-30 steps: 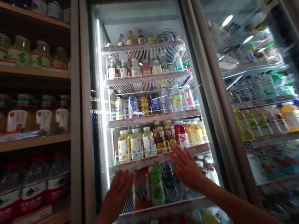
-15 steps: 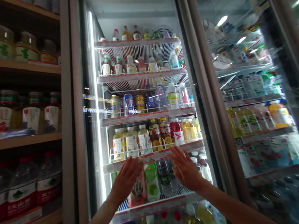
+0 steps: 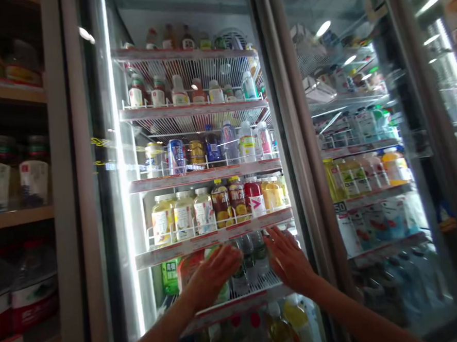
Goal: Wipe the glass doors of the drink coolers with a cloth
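Note:
Both arms reach forward before a lit drinks cooler. My left hand (image 3: 221,268) has its fingers stretched out and holds nothing; it covers part of a lower shelf with a pink-red bottle and a green bottle (image 3: 170,275). My right hand (image 3: 290,257) is also empty, fingers extended, near clear dark-labelled bottles (image 3: 260,254). Just above both hands runs a shelf edge (image 3: 217,237) carrying pale juice bottles (image 3: 164,221), brown tea bottles (image 3: 221,203) and a red bottle (image 3: 254,196). Reflections show on glass in front of the shelves; whether either hand touches it I cannot tell.
A metal door frame (image 3: 301,135) stands upright right of the shelves. Beyond it is another glass-fronted cooler with cartons (image 3: 374,221) and bottles. On the left, wooden shelves (image 3: 18,217) hold jars and large bottles. Cans (image 3: 176,156) and more bottles fill higher cooler shelves.
My view has turned right, so the cooler and shelves sit further left. My left hand has come closer to my right hand. Both hands stay empty with fingers extended.

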A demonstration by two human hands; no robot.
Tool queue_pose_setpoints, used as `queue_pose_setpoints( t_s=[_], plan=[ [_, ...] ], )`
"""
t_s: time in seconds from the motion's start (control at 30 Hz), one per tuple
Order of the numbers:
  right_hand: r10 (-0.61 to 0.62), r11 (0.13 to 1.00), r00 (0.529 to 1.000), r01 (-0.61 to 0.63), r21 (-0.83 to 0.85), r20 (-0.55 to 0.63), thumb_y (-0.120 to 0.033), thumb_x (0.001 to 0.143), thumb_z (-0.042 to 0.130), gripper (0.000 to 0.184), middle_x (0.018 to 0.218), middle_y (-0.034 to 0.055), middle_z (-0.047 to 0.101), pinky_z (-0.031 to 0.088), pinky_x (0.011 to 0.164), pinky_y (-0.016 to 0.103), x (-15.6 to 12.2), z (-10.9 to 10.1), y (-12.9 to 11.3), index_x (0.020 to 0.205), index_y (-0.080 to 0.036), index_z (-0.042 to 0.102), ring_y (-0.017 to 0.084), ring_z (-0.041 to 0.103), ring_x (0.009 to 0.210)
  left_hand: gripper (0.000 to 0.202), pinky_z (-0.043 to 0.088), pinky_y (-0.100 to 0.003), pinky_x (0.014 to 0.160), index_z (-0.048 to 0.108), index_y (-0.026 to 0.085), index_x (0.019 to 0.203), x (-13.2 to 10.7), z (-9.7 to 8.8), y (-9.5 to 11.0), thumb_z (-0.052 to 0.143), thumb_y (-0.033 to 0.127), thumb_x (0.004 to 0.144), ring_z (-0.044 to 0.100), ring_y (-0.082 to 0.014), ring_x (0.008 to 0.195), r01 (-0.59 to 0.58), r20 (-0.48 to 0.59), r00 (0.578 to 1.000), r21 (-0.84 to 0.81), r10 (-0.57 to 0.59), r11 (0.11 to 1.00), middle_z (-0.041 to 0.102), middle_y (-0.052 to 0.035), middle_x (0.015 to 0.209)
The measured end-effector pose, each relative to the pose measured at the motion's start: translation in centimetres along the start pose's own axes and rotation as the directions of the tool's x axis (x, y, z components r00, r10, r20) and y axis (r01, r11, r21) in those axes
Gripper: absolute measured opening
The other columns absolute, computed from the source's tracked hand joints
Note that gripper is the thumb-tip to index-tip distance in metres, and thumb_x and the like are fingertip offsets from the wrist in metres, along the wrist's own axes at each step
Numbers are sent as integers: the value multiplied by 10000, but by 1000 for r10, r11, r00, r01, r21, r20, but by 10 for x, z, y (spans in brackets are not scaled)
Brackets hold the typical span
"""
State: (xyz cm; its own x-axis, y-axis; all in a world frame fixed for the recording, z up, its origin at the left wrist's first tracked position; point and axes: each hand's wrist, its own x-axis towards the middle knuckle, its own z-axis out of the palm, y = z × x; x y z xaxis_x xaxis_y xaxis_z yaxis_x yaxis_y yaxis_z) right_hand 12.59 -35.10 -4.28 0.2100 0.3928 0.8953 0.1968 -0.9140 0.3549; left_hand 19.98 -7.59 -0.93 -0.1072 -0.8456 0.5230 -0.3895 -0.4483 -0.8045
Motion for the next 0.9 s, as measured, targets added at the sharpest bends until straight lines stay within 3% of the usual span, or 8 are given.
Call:
queue_pose_setpoints(
  t_s=[0.1, 0.23, 0.33, 0.43, 0.6, 0.67, 0.77, 0.9],
  plan=[
    [29, 1000, 1000, -29, -12, -8, -144, 823, 424, 515, 1434, 115, 395, 287, 1081, 478, -13, -4, 12, 1337, -146, 421, 247, 204, 1398, 540, 327, -369, 1091, 381, 246, 1355, 22, 3, 4, 396, 98, 836, 227, -210, 1382, -83, -18, 996, -26, 82, 996, 330, 29, 1475],
    [111, 993, 993, -113, -40, -39, -174, 861, 397, 533, 1447, 113, 375, 293, 1077, 491, -24, -9, 26, 1390, -163, 337, 244, 202, 1400, 537, 296, -472, 1099, 326, 166, 1386, 61, 14, 3, 386, 101, 856, 216, -252, 1385, 291, -145, 946, -14, -290, 957, 346, -96, 1460],
    [123, 991, 992, -125, -54, -40, -175, 872, 390, 567, 1465, 117, 342, 305, 1070, 493, -33, -13, 34, 1425, -172, 266, 251, 216, 1395, 519, 290, -429, 1108, 359, 184, 1369, 80, 22, 19, 414, 142, 854, 203, -241, 1389, 63, -104, 992, -56, -69, 996, 326, -60, 1475],
    [136, 987, 990, -139, -76, -35, -170, 873, 385, 586, 1466, 111, 343, 318, 1067, 484, -41, -17, 41, 1440, -178, 235, 248, 226, 1392, 485, 315, -360, 1094, 393, 217, 1346, 98, 26, 32, 422, 177, 864, 223, -211, 1383, -176, -75, 982, -65, 171, 982, 327, -8, 1478],
    [190, 976, 978, -197, -91, -85, -199, 881, 391, 604, 1463, 112, 348, 321, 1067, 502, -53, -27, 53, 1452, -170, 199, 252, 242, 1386, 456, 317, -425, 1081, 390, 165, 1348, 143, 30, 40, 388, 173, 892, 248, -243, 1374, 208, -164, 963, -63, -216, 976, 393, -88, 1434],
    [208, 971, 975, -215, -101, -80, -189, 879, 387, 601, 1468, 104, 340, 313, 1075, 498, -61, -31, 56, 1451, -181, 206, 247, 251, 1383, 458, 308, -405, 1089, 389, 163, 1348, 155, 36, 51, 398, 204, 893, 268, -241, 1366, 39, -155, 987, -84, -52, 996, 378, -69, 1446],
    [213, 970, 975, -219, -106, -71, -185, 870, 399, 601, 1467, 99, 344, 292, 1092, 495, -73, -37, 61, 1446, -185, 228, 245, 264, 1379, 457, 289, -349, 1101, 390, 182, 1348, 168, 45, 70, 403, 245, 895, 306, -212, 1349, -239, -140, 964, -101, 224, 966, 362, -19, 1459],
    [220, 966, 970, -231, -113, -102, -180, 865, 399, 618, 1471, 109, 332, 315, 1077, 506, -80, -41, 68, 1452, -174, 207, 262, 258, 1380, 468, 281, -428, 1096, 390, 151, 1341, 183, 50, 82, 422, 284, 893, 288, -268, 1354, -34, -89, 996, -119, 24, 992, 372, -65, 1450]
  ],
)
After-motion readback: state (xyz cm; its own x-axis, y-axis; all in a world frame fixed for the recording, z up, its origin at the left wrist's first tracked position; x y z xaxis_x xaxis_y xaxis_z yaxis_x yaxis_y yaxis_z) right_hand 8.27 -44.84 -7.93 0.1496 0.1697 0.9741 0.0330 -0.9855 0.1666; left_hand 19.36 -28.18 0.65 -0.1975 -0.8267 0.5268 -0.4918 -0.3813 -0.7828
